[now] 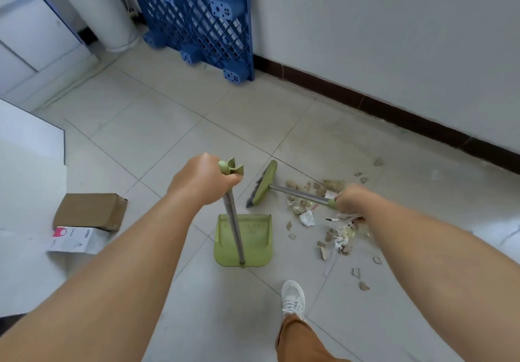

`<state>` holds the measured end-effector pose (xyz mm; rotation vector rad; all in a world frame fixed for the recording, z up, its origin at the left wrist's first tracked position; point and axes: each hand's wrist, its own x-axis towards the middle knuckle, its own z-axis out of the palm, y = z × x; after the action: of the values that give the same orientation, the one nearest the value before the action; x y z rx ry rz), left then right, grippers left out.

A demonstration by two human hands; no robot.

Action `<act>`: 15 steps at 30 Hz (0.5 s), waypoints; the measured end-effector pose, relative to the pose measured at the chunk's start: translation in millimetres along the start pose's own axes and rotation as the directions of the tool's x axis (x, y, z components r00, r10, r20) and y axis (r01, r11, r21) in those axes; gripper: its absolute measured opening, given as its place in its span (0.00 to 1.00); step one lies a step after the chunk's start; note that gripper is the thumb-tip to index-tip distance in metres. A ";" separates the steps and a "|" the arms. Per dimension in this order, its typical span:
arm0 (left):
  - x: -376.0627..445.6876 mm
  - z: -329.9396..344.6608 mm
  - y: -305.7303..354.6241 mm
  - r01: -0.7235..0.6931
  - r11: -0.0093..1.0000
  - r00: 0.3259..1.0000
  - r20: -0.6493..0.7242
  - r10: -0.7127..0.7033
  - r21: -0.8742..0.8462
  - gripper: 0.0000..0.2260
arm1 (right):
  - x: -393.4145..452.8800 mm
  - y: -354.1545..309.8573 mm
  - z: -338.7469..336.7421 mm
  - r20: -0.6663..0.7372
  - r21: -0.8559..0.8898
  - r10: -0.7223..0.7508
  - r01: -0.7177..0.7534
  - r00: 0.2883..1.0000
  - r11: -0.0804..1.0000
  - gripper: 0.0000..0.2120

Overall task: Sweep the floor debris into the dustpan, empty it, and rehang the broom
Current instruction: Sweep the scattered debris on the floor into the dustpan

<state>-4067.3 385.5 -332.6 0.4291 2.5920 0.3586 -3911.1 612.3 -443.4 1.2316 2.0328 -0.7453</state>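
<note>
My left hand grips the top of the dustpan's grey handle, just below its green clip end. The green dustpan stands on the tiled floor under that hand, its mouth facing away from me. My right hand is closed on the green grip of the broom. The broom's green head with dark bristles sits just beyond the dustpan's mouth, to the left of the debris. Scattered debris, brown chips and crumpled paper bits, lies on the floor right of the dustpan, partly hidden by my right hand.
A blue plastic pallet leans on the wall ahead. A brown cardboard box and a white and pink package lie at left beside a white board. My white shoe stands near the dustpan. A dark baseboard runs along the wall.
</note>
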 end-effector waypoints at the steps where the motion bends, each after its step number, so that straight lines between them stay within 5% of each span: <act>1: -7.5 4.1 -1.5 -0.008 1.000 1.000 -0.004 0.008 0.000 0.17 | -9.5 12.8 0.6 -0.006 0.001 0.012 -0.012 1.000 1.000 0.12; 15: -127.8 46.2 -6.7 -0.138 0.990 0.990 -0.011 0.138 -0.008 0.17 | -128.9 140.7 26.3 -0.227 0.017 0.171 -0.171 0.959 0.985 0.12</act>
<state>-3939.2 341.2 -320.4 0.6070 2.5768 0.4196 -3731.7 579.1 -381.7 1.5296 2.0711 -0.5389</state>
